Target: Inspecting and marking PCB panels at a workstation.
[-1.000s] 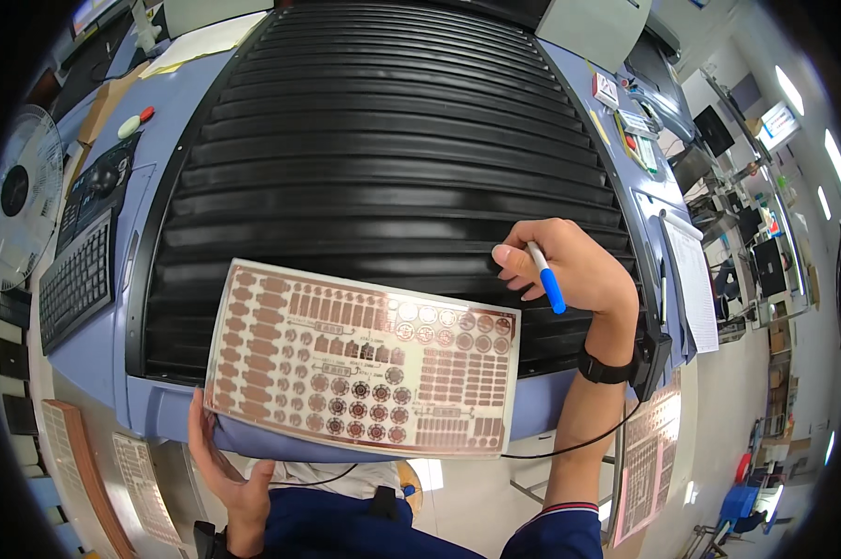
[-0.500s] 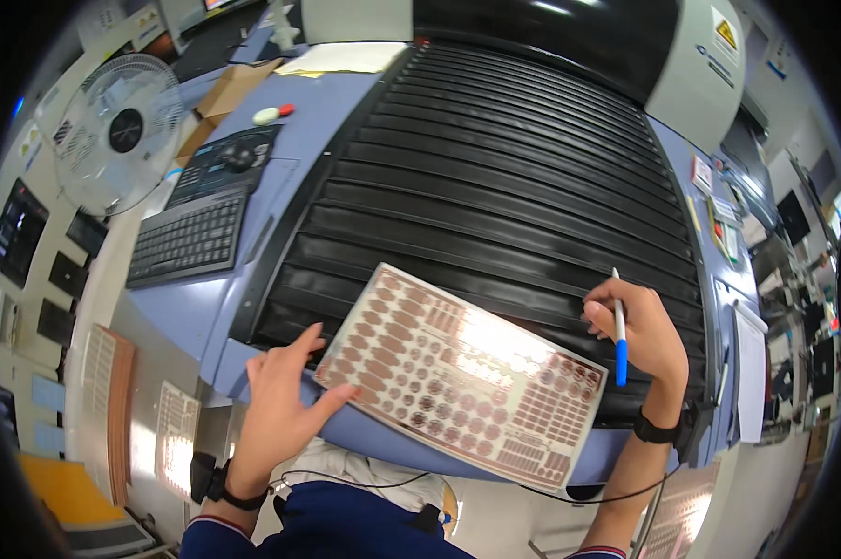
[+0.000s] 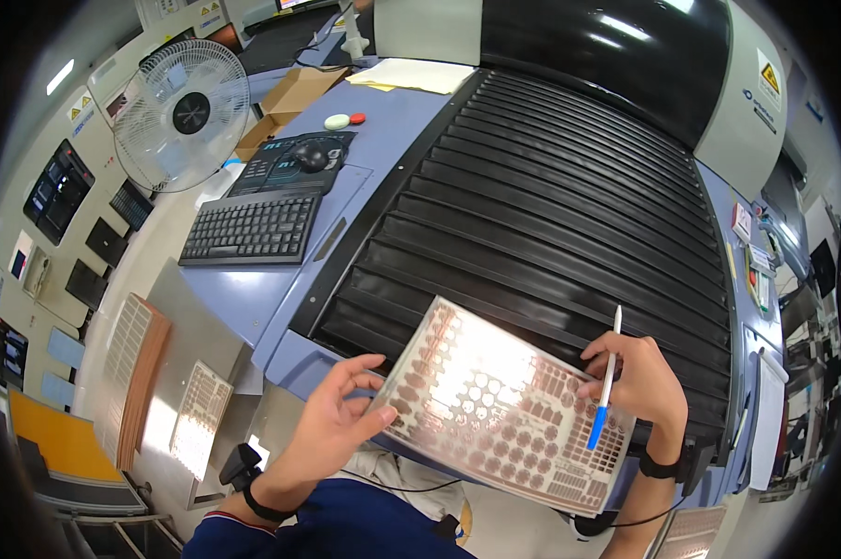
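L hand [image 3: 332, 424] grips the near-left edge of the copper-patterned panel [image 3: 504, 405], fingers curled round it, thumb on top; R hand [image 3: 637, 377] pinches the far-right edge w/ a white pen w/ blue cap [image 3: 605, 391] tucked between its fingers. Panel hangs between both grips above the tabletop [image 3: 271, 298] edge, over the black ribbed cover [image 3: 569, 205]; long axis runs upper-left to lower-right, R end lower. Vs 0.5 s ago: L hand has gone from flat on the sheet to gripping its edge, and glare now sits mid-panel

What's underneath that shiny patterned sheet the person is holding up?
Beneath the patterned sheet show the black ribbed cover and the machine's blue edge. The left hand and right hand hold its sides; whatever lies directly under it is covered.
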Action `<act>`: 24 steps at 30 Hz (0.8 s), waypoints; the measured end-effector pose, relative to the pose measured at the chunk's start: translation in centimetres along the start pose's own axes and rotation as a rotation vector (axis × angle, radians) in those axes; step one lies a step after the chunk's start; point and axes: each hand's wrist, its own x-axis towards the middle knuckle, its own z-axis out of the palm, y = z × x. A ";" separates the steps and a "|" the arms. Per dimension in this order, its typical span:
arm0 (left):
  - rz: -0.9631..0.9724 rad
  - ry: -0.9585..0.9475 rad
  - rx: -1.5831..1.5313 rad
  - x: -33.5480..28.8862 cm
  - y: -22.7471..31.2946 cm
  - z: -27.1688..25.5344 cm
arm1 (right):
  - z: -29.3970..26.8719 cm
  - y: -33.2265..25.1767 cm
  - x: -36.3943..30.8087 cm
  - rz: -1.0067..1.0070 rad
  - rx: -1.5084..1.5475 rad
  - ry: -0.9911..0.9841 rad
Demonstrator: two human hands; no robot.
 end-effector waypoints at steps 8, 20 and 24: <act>-0.356 -0.041 -0.274 -2.8 -2.2 -1.2 | 1.1 -0.8 0.1 0.046 -0.009 -0.054; -0.014 -0.033 -0.307 -4.0 -2.6 -8.8 | -0.7 2.2 -0.2 -0.029 0.384 0.352; 0.133 0.055 -0.303 -5.5 -1.9 -17.1 | -0.8 2.0 0.4 -0.001 0.373 0.421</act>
